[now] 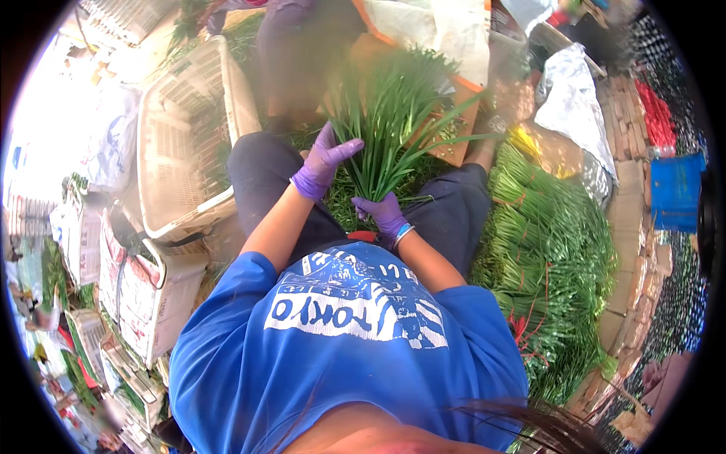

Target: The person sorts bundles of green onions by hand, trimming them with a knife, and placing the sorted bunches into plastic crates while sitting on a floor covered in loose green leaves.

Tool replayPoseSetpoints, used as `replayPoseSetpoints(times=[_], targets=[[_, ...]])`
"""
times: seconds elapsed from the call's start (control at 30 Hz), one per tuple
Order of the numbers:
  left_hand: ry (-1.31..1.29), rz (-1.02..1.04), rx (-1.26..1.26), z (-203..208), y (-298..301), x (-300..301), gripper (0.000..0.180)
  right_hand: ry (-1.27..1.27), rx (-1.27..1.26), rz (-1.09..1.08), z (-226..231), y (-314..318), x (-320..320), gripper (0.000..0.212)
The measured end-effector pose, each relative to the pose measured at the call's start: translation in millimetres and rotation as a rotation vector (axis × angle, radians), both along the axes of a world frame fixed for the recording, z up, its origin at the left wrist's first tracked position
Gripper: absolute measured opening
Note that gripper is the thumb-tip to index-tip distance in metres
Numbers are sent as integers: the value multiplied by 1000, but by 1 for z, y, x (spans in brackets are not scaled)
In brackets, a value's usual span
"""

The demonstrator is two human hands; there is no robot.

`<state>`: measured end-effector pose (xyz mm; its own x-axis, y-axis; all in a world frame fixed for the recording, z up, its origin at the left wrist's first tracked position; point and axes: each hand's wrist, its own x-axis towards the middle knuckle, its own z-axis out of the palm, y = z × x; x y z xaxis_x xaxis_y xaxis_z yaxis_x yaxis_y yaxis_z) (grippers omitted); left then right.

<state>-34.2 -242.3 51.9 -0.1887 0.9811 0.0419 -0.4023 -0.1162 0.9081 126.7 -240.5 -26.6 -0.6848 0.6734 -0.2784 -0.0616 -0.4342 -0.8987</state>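
Note:
A loose bunch of long, flat-leaved green chives (386,121) fans out upward between my knees. My right hand (384,216), in a purple glove, is closed around its narrow lower end. On the bunch's left side my left hand (325,160), also gloved in purple, has its thumb stretched out against the leaves and its fingers pointing up, not wrapped round them. A few long leaves stick out to the right. More loose greens (344,204) lie under the bunch, between my legs.
At my left stands a large cream plastic crate (151,166). To my right lies a big heap of chives (544,265), with red ties on it. A cardboard box (461,144) is ahead, near another person's legs (283,53). A blue container (675,193) is at far right.

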Motion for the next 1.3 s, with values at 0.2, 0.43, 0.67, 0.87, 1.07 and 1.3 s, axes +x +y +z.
replayPoseSetpoints(times=[0.2, 0.43, 0.67, 0.87, 1.07, 1.3], targets=[[228, 251, 219, 32, 10, -38, 104, -34, -57, 26, -5, 1, -1, 11], [613, 317, 270, 35, 8, -42, 115, -4, -118, 30, -4, 2, -2, 12], [652, 221, 104, 17, 11, -48, 47, -24, -94, 46, -3, 2, 0, 13], [247, 270, -164, 14, 16, -44, 26, -26, -73, 45, -5, 3, 0, 11], [1213, 1089, -146, -76, 41, -144, 25, 16, -114, 57, -1, -3, -1, 23], [538, 678, -191, 23, -17, -73, 29, 445, -476, -290, -2, 22, 12, 33]])
